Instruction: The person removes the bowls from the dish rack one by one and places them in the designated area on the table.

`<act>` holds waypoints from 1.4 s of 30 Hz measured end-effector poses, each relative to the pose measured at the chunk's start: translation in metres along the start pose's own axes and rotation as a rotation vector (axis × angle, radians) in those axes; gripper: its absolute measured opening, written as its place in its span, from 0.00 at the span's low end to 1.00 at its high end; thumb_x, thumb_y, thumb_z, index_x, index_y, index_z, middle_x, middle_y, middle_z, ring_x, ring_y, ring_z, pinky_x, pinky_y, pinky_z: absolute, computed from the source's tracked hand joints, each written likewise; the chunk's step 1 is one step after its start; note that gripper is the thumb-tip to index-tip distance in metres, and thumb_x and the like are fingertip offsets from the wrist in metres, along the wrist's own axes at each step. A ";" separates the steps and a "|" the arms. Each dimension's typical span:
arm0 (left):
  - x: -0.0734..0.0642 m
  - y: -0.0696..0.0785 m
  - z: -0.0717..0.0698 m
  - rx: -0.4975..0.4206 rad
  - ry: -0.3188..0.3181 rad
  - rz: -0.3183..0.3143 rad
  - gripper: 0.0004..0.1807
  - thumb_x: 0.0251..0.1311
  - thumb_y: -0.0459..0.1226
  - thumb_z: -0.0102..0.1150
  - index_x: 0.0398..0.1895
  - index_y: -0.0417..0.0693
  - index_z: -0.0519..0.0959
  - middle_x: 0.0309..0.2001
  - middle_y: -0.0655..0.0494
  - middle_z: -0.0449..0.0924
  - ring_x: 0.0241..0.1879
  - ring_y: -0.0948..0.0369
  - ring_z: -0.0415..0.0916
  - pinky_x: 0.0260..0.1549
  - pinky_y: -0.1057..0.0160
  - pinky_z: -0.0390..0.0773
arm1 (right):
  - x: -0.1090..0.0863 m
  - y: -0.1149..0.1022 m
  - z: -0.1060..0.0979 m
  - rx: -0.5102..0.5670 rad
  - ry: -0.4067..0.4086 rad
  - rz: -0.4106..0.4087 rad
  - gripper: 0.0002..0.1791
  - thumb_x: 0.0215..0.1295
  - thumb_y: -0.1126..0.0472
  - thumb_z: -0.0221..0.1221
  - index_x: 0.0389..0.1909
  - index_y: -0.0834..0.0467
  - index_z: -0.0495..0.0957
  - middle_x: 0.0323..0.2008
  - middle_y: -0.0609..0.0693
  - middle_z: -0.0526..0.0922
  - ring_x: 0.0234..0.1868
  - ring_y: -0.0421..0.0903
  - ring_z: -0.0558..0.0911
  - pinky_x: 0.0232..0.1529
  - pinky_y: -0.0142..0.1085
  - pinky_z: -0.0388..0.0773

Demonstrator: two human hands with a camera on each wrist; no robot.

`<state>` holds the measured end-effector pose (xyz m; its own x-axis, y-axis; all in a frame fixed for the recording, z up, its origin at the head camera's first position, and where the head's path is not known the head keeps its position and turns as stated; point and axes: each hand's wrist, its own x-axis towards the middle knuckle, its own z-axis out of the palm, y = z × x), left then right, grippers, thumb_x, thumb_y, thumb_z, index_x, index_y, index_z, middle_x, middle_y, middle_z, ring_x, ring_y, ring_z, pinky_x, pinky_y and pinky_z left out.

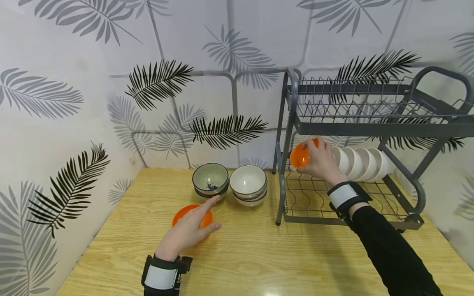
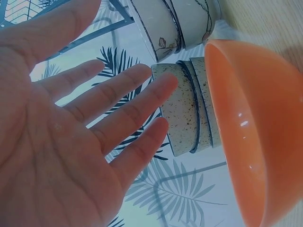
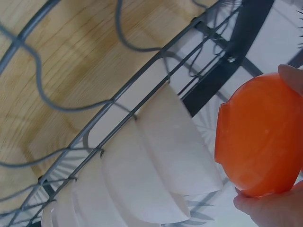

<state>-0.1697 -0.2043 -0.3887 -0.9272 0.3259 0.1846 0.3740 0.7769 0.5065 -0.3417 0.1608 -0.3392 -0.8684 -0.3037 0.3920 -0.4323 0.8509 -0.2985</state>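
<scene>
My right hand [image 1: 323, 161] holds an orange bowl [image 1: 300, 155] by its rim at the left end of the rack's lower tier. In the right wrist view the bowl [image 3: 262, 137] is tilted on its side, thumb and fingers on opposite edges. Several white bowls [image 3: 142, 175] stand on edge in the wires beside it. My left hand [image 1: 190, 230] is spread over another orange bowl [image 1: 182, 213] on the table, its fingers straight. The left wrist view shows that palm [image 2: 61, 142] with nothing in it, apart from the orange bowl [image 2: 279, 123].
A grey two-tier dish rack [image 1: 346, 222] stands on the right of the wooden table [image 1: 252, 255]; its upper tier [image 1: 370, 128] hangs low over my right hand. Behind my left hand are a stack of greenish bowls [image 1: 210, 177] and a stack of white bowls [image 1: 248, 181], near the patterned wall.
</scene>
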 end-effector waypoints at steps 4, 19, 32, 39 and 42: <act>0.000 -0.001 0.000 0.007 -0.003 0.005 0.41 0.61 0.47 0.61 0.74 0.54 0.55 0.68 0.49 0.64 0.61 0.49 0.68 0.57 0.45 0.72 | -0.002 -0.004 -0.002 0.046 0.032 0.010 0.36 0.42 0.57 0.72 0.49 0.67 0.66 0.58 0.72 0.57 0.55 0.73 0.57 0.52 0.67 0.63; 0.001 0.000 0.001 0.003 -0.012 -0.004 0.41 0.60 0.47 0.61 0.75 0.54 0.55 0.68 0.48 0.64 0.61 0.49 0.67 0.58 0.45 0.71 | -0.020 -0.011 -0.014 0.186 0.068 0.070 0.36 0.41 0.56 0.73 0.48 0.67 0.67 0.61 0.72 0.58 0.56 0.71 0.60 0.49 0.66 0.67; 0.001 0.001 0.002 0.002 -0.014 -0.002 0.40 0.61 0.48 0.60 0.74 0.54 0.55 0.68 0.48 0.64 0.62 0.49 0.66 0.58 0.44 0.71 | -0.042 -0.017 -0.026 0.249 0.087 0.099 0.38 0.40 0.56 0.74 0.50 0.66 0.66 0.58 0.69 0.62 0.55 0.67 0.63 0.50 0.66 0.69; 0.001 0.002 0.001 -0.010 -0.016 -0.007 0.40 0.60 0.46 0.61 0.75 0.55 0.55 0.68 0.48 0.64 0.63 0.49 0.65 0.58 0.44 0.70 | -0.056 -0.021 -0.029 0.306 0.101 0.094 0.40 0.41 0.53 0.75 0.51 0.66 0.65 0.53 0.66 0.64 0.50 0.63 0.66 0.45 0.61 0.73; 0.000 0.003 0.001 -0.014 -0.017 -0.007 0.40 0.61 0.47 0.61 0.75 0.55 0.55 0.69 0.48 0.63 0.63 0.49 0.64 0.58 0.44 0.70 | -0.063 -0.022 -0.031 0.342 0.117 0.072 0.40 0.41 0.53 0.75 0.51 0.66 0.65 0.52 0.65 0.65 0.49 0.63 0.68 0.44 0.60 0.74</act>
<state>-0.1688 -0.2016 -0.3877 -0.9291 0.3302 0.1666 0.3674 0.7718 0.5190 -0.2700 0.1745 -0.3302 -0.8744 -0.1805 0.4505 -0.4447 0.6696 -0.5949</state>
